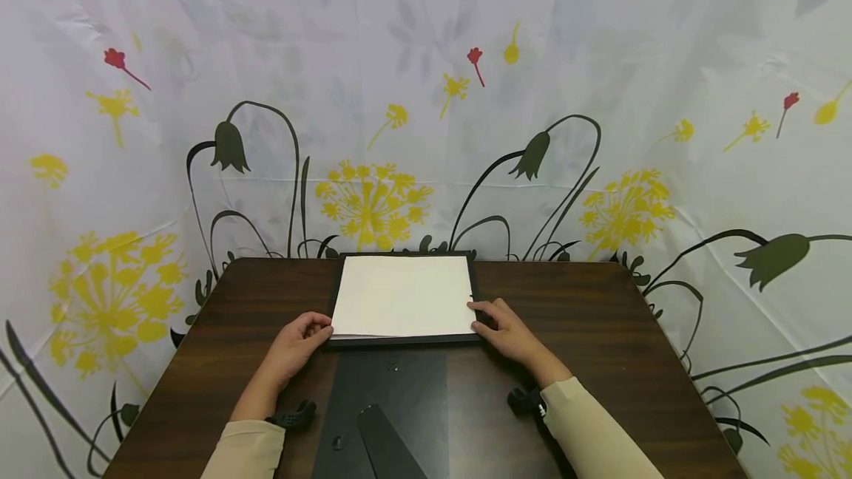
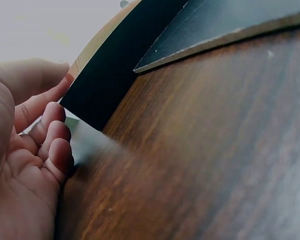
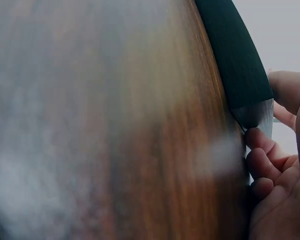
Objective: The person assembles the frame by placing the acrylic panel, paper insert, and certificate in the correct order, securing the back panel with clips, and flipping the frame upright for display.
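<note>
A white sheet of paper [image 1: 402,296] lies over a black-edged picture frame [image 1: 406,341] at the far middle of the table. My left hand [image 1: 299,342] pinches the sheet's near left corner between thumb and index finger; its other fingers [image 2: 57,142] curl beside the frame. At the right edge, my right hand [image 1: 507,330] holds the sheet with thumb and index finger a little apart, the remaining fingers [image 3: 262,165] bent below. Closer to me, a dark backing board [image 1: 409,409] with a slanted stand leg [image 1: 386,438] lies flat.
The dark wood table [image 1: 572,331] reaches a flower-printed curtain [image 1: 426,94] behind and at both sides. Each wrist wears a black band; the left one [image 1: 294,415] is near the board's left side.
</note>
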{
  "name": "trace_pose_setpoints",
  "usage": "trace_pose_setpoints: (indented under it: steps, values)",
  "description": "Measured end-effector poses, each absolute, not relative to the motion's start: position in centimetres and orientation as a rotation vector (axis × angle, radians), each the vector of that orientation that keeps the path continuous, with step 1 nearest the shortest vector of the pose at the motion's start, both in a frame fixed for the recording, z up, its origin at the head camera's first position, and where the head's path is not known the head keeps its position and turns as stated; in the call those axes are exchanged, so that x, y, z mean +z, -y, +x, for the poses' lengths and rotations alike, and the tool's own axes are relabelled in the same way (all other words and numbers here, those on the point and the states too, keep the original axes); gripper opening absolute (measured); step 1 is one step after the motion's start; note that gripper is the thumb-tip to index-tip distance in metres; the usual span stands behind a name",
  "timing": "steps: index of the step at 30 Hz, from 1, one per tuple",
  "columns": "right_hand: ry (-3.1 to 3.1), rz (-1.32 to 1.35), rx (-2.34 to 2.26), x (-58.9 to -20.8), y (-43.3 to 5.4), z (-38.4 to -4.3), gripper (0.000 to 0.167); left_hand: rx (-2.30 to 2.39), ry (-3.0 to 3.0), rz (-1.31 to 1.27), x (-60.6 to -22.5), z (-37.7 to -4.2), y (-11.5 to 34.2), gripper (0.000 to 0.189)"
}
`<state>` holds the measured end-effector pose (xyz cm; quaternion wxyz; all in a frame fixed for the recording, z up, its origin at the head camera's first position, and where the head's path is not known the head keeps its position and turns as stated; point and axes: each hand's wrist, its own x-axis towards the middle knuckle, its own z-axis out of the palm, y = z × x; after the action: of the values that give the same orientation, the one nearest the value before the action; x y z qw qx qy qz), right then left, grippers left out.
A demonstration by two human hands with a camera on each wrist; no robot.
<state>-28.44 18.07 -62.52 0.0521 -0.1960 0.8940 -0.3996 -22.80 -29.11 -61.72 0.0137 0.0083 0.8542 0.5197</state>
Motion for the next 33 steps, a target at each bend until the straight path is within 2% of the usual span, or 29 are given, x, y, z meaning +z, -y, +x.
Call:
trace_pose_setpoints:
  steps: [7,14,17,23,27,33]
  values:
    - [-2.697,-0.591,-1.235,-62.6,-18.1,-28.1,0.039,1.623,-2.66,0.105,-62.2,-22.7,29.1,0.038]
    - [-2.683,-0.589,-1.267,-62.8,-18.2,-28.4,0.039,1.515,-2.757,0.184,-62.5,-22.9,29.1,0.04]
    - [-2.691,-0.603,-1.265,-63.0,-18.3,-28.5,0.047,1.441,-2.803,0.226,-62.8,-23.0,29.1,0.045]
    - [-2.664,-0.528,-1.317,-62.8,-18.5,-28.4,0.078,1.397,-2.787,0.218,-62.8,-23.0,29.1,0.087]
    - [-2.65,-0.482,-1.338,-62.5,-18.6,-28.4,0.08,1.377,-2.778,0.201,-62.5,-23.0,29.1,0.095]
    - [-2.651,-0.478,-1.34,-62.1,-18.6,-28.4,0.081,1.334,-2.802,0.201,-62.3,-23.2,29.1,0.094]
